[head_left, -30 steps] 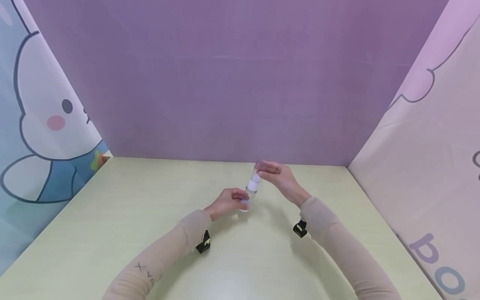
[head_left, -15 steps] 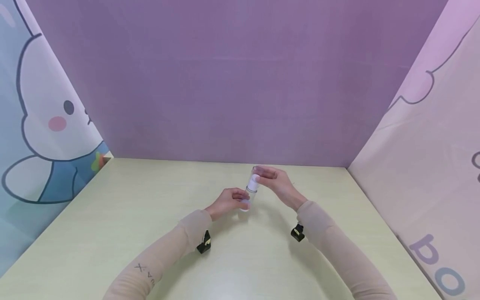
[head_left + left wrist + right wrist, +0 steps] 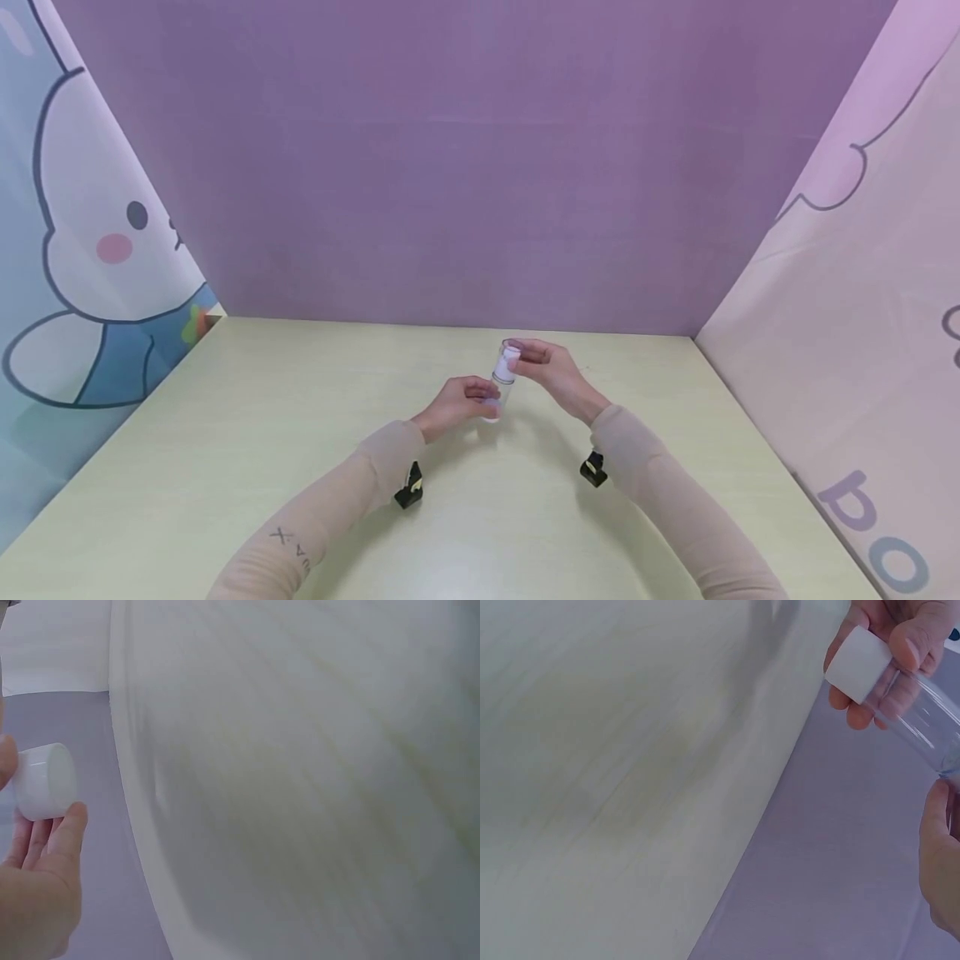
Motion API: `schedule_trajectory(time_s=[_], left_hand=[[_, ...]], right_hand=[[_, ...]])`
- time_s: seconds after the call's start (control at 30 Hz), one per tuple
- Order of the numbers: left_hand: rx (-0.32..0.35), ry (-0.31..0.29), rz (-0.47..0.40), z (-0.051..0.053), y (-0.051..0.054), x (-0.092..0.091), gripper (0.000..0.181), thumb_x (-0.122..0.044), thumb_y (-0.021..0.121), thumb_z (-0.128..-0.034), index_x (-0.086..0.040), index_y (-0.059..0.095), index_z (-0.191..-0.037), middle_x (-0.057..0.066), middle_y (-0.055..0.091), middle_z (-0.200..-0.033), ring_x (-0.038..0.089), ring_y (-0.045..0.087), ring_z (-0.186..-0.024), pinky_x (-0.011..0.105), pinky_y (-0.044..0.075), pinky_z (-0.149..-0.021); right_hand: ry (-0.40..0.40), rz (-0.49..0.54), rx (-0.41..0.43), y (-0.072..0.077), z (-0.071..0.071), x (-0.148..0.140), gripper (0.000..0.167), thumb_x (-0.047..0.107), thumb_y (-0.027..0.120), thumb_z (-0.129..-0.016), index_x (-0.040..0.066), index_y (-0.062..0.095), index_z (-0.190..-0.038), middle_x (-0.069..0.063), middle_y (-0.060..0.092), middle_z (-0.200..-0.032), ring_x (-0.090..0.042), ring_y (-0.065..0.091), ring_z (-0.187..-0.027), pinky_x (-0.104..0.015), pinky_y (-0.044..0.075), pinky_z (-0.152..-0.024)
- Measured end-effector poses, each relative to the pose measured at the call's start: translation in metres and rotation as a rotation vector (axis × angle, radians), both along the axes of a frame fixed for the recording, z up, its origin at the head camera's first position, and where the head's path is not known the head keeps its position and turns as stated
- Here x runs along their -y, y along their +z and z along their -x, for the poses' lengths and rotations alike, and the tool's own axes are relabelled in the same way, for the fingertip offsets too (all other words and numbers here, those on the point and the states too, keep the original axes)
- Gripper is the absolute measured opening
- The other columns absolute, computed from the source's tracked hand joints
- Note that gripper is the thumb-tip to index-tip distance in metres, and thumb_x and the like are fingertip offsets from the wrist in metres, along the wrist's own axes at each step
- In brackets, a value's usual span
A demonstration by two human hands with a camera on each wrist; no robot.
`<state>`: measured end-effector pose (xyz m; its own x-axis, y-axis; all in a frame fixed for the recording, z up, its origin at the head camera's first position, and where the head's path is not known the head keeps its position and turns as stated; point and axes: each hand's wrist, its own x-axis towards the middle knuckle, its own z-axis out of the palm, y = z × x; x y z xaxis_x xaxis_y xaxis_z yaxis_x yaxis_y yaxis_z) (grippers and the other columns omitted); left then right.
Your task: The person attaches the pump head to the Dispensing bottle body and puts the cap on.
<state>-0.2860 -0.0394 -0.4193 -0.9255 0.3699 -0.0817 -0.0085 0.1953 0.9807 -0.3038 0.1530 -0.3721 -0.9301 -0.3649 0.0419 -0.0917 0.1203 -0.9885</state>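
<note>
A slim clear bottle [image 3: 503,388] with a white upper part and a white base is held tilted above the table. My left hand [image 3: 456,407] grips it low down, round the white base [image 3: 46,782]. A clear cap [image 3: 508,342] sits over the white upper part, and my right hand [image 3: 553,375] pinches it between thumb and fingers. In the right wrist view the clear body [image 3: 924,720] shows between the hands, while the cap end is mostly out of frame. Whether the cap is fully seated cannot be told.
The pale table [image 3: 322,375] extends on all sides of the hands. A purple backdrop [image 3: 480,183] rises behind it, with printed cloth panels [image 3: 82,208] at left and right. Each sleeve has a black wrist device [image 3: 408,487].
My right hand has moved down and slightly left, bringing the clear cap lower over the bottle's white upper part. The left hand has barely moved.
</note>
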Motion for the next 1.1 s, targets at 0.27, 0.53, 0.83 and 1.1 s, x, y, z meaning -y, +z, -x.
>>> schedule_trajectory(time_s=[0.27, 0.53, 0.83, 1.1], left_hand=[[-0.033, -0.021, 0.021, 0.012, -0.011, -0.003, 0.043, -0.018, 0.071, -0.0792, -0.006, 0.058, -0.118, 0.007, 0.061, -0.118, 0.022, 0.055, -0.112, 0.034, 0.046, -0.092], [-0.081, -0.035, 0.091, 0.020, -0.013, -0.003, 0.045, -0.020, 0.077, -0.0736, -0.008, 0.062, -0.114, 0.006, 0.065, -0.111, 0.018, 0.060, -0.102, 0.033, 0.047, -0.091], [-0.078, 0.026, 0.089, 0.015, -0.022, -0.010, 0.039, -0.014, 0.078, -0.0715, -0.003, 0.065, -0.108, 0.009, 0.068, -0.105, 0.017, 0.063, -0.095, 0.031, 0.049, -0.086], [-0.067, 0.052, 0.061, 0.012, -0.020, -0.017, 0.042, -0.014, 0.077, -0.0720, -0.002, 0.065, -0.110, 0.008, 0.068, -0.105, 0.017, 0.063, -0.096, 0.029, 0.049, -0.086]], right_hand=[[-0.029, -0.047, -0.021, -0.002, 0.001, -0.002, 0.048, 0.019, 0.066, -0.084, 0.008, 0.052, -0.128, -0.013, 0.058, -0.124, -0.021, 0.056, -0.112, -0.040, 0.039, -0.100], [-0.058, -0.120, -0.058, -0.005, 0.004, -0.002, 0.045, 0.022, 0.071, -0.080, 0.014, 0.059, -0.122, -0.008, 0.063, -0.116, -0.019, 0.060, -0.105, -0.038, 0.045, -0.093], [-0.006, -0.167, -0.087, -0.014, 0.005, -0.004, 0.047, 0.021, 0.072, -0.079, 0.010, 0.058, -0.122, -0.008, 0.063, -0.117, -0.021, 0.059, -0.108, -0.038, 0.046, -0.091], [-0.006, -0.221, -0.136, -0.014, 0.007, -0.011, 0.044, 0.022, 0.072, -0.079, 0.014, 0.060, -0.121, -0.006, 0.065, -0.112, -0.018, 0.059, -0.105, -0.038, 0.046, -0.089]])
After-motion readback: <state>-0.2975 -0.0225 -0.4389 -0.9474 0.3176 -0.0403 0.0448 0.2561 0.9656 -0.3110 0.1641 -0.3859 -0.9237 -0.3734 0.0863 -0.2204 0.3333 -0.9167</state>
